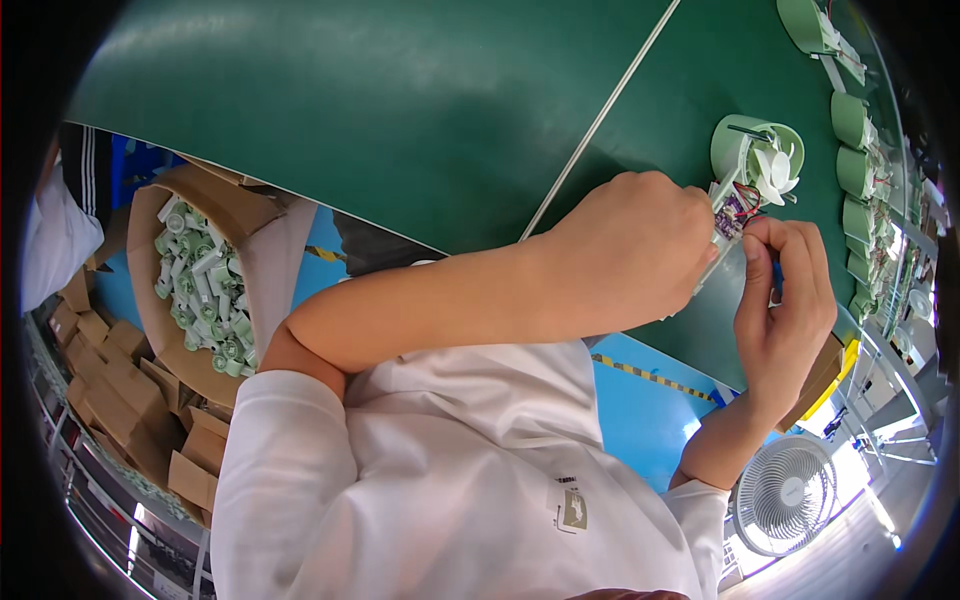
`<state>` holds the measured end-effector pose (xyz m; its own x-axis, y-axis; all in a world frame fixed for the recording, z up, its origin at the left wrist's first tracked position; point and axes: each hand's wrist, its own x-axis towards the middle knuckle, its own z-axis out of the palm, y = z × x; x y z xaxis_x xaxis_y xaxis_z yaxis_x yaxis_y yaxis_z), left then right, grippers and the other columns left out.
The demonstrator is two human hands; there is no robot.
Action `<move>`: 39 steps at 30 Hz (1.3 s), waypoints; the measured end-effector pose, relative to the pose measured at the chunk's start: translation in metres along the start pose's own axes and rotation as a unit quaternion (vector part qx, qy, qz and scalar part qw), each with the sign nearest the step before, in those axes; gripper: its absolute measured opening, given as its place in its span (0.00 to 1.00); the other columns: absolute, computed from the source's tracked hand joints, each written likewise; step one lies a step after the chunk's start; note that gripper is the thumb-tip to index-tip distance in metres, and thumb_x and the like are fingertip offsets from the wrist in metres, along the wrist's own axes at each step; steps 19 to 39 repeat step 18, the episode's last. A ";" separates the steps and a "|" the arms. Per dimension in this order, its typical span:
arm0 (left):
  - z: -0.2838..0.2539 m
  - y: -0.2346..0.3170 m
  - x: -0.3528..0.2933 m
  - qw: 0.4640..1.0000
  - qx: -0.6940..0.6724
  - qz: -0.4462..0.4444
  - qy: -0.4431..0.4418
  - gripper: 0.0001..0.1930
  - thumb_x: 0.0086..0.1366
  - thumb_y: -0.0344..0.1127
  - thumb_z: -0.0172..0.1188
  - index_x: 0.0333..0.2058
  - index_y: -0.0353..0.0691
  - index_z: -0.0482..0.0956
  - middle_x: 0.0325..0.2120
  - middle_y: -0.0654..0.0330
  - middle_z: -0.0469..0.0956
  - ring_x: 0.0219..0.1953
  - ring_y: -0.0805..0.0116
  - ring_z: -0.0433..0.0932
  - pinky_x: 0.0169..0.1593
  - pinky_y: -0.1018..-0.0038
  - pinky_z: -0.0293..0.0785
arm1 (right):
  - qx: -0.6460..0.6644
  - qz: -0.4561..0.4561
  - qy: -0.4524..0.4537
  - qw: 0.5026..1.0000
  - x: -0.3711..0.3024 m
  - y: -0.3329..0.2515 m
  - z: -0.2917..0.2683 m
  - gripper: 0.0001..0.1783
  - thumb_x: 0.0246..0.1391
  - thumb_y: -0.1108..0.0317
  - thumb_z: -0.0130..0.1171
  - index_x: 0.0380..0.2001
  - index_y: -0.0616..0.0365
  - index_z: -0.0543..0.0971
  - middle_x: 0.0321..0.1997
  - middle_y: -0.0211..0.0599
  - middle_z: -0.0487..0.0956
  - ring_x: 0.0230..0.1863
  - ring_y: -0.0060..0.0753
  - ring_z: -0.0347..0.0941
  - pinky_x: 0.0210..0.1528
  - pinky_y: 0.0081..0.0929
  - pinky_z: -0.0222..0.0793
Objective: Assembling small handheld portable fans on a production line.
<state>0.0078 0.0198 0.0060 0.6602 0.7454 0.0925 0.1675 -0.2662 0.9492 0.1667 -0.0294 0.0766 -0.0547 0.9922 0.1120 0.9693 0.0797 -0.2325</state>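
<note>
My left hand (pixel 655 235) is closed around the handle of a handheld fan's pale green half shell (pixel 728 150), held over the green worktop. The fan's round head points away from me, with white blades (pixel 774 172) inside. A small purple circuit board (pixel 731 212) lies exposed in the handle, and thin red and black wires (pixel 746 203) loop between it and the blades. My right hand (pixel 790 290) is at the board's right edge, thumb and forefinger pinched on the wires there. Its fingertips partly cover the wire ends. The left hand hides most of the handle.
More open fan shells (pixel 852 172) stand in a row along the worktop's (pixel 400 110) right side. At left, a carton (pixel 215 375) holds many pale green parts. Folded cardboard boxes (pixel 125 400) lie nearby. A floor fan (pixel 785 495) stands lower right; another person's sleeve (pixel 65 235) shows far left.
</note>
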 end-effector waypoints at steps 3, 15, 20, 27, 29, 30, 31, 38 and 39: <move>0.000 0.000 0.000 1.000 -0.002 -0.001 -0.001 0.15 0.60 0.35 0.61 0.22 0.29 0.71 0.14 0.44 0.73 0.19 0.44 0.76 0.25 0.59 0.72 | -0.029 -0.017 -0.013 0.999 0.003 -0.001 -0.003 0.02 0.53 0.76 0.59 0.30 0.59 0.76 0.30 0.34 0.74 0.25 0.38 0.71 0.25 0.30 0.65; 0.002 -0.005 -0.001 1.000 -0.002 0.018 -0.007 0.14 0.60 0.33 0.61 0.21 0.30 0.70 0.14 0.45 0.72 0.18 0.46 0.76 0.23 0.61 0.73 | -0.060 -0.005 0.023 0.998 -0.005 -0.009 0.007 0.03 0.53 0.76 0.59 0.30 0.58 0.75 0.30 0.35 0.74 0.26 0.39 0.73 0.25 0.31 0.66; 0.000 -0.006 0.000 0.999 -0.009 0.003 -0.036 0.13 0.60 0.34 0.61 0.23 0.29 0.72 0.16 0.44 0.73 0.19 0.47 0.76 0.23 0.62 0.73 | -0.049 0.007 0.041 0.998 -0.010 -0.009 0.013 0.03 0.54 0.76 0.59 0.31 0.57 0.76 0.32 0.36 0.76 0.27 0.36 0.74 0.26 0.30 0.67; 0.000 -0.006 0.000 0.999 -0.009 0.003 -0.036 0.13 0.60 0.34 0.61 0.23 0.29 0.72 0.16 0.44 0.73 0.19 0.47 0.76 0.23 0.62 0.73 | -0.049 0.007 0.041 0.998 -0.010 -0.009 0.013 0.03 0.54 0.76 0.59 0.31 0.57 0.76 0.32 0.36 0.76 0.27 0.36 0.74 0.26 0.30 0.67; 0.000 -0.006 0.000 0.999 -0.009 0.003 -0.036 0.13 0.60 0.34 0.61 0.23 0.29 0.72 0.16 0.44 0.73 0.19 0.47 0.76 0.23 0.62 0.73 | -0.049 0.007 0.041 0.998 -0.010 -0.009 0.013 0.03 0.54 0.76 0.59 0.31 0.57 0.76 0.32 0.36 0.76 0.27 0.36 0.74 0.26 0.30 0.67; 0.000 -0.006 0.000 0.999 -0.009 0.003 -0.036 0.13 0.60 0.34 0.61 0.23 0.29 0.72 0.16 0.44 0.73 0.19 0.47 0.76 0.23 0.62 0.73 | -0.049 0.007 0.041 0.998 -0.010 -0.009 0.013 0.03 0.54 0.76 0.59 0.31 0.57 0.76 0.32 0.36 0.76 0.27 0.36 0.74 0.26 0.30 0.67; 0.000 -0.006 0.000 0.999 -0.009 0.003 -0.036 0.13 0.60 0.34 0.61 0.23 0.29 0.72 0.16 0.44 0.73 0.19 0.47 0.76 0.23 0.62 0.73 | -0.049 0.007 0.041 0.998 -0.010 -0.009 0.013 0.03 0.54 0.76 0.59 0.31 0.57 0.76 0.32 0.36 0.76 0.27 0.36 0.74 0.26 0.30 0.67; 0.000 -0.006 0.000 0.999 -0.009 0.003 -0.036 0.13 0.60 0.34 0.61 0.23 0.29 0.72 0.16 0.44 0.73 0.19 0.47 0.76 0.23 0.62 0.73 | -0.049 0.007 0.041 0.998 -0.010 -0.009 0.013 0.03 0.54 0.76 0.59 0.31 0.57 0.76 0.32 0.36 0.76 0.27 0.36 0.74 0.26 0.30 0.67; 0.000 -0.006 0.000 0.999 -0.009 0.003 -0.036 0.13 0.60 0.34 0.61 0.23 0.29 0.72 0.16 0.44 0.73 0.19 0.47 0.76 0.23 0.62 0.73 | -0.049 0.007 0.041 0.998 -0.010 -0.009 0.013 0.03 0.54 0.76 0.59 0.31 0.57 0.76 0.32 0.36 0.76 0.27 0.36 0.74 0.26 0.30 0.67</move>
